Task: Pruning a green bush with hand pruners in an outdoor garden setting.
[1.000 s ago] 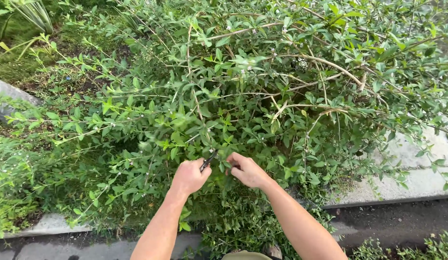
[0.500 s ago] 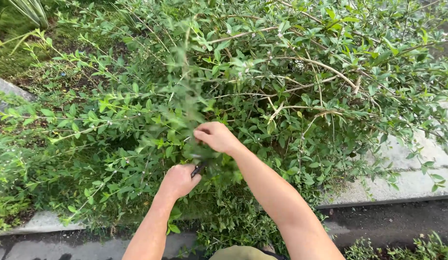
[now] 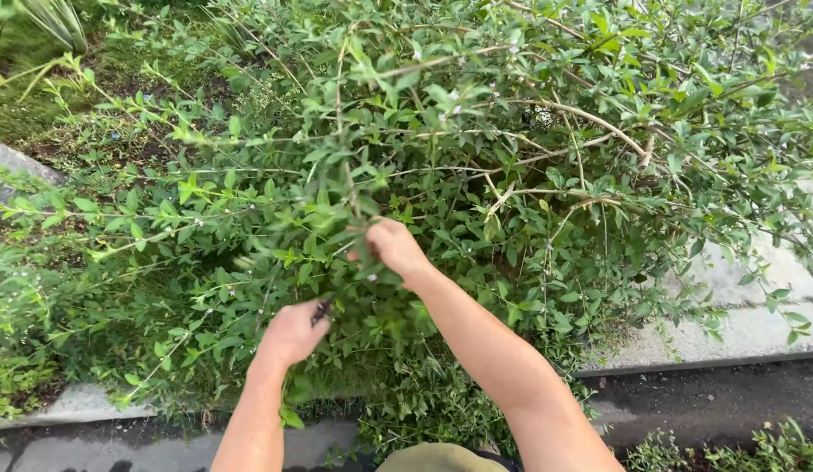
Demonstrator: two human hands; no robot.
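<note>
The right hand (image 3: 393, 247) was closed around a leafy stem (image 3: 347, 188) high in the bush (image 3: 476, 149), pinching it near where it rose out of the foliage. The left hand (image 3: 293, 332) sat lower and nearer the body, fist shut on a small dark tool (image 3: 320, 311), probably pruners; only a bit of it showed, so I could not tell whether the blades were open. The stem ran up from the right hand, blurred among the leaves around it. To do this step well, I judged the right hand should keep the stem taut and pulled clear of its neighbours, with the tool brought in below the grip, fingers well off the cut line. Outward, the bush spread over a pale kerb (image 3: 739, 336) and a dark wet gutter (image 3: 686, 402) along the bottom.
</note>
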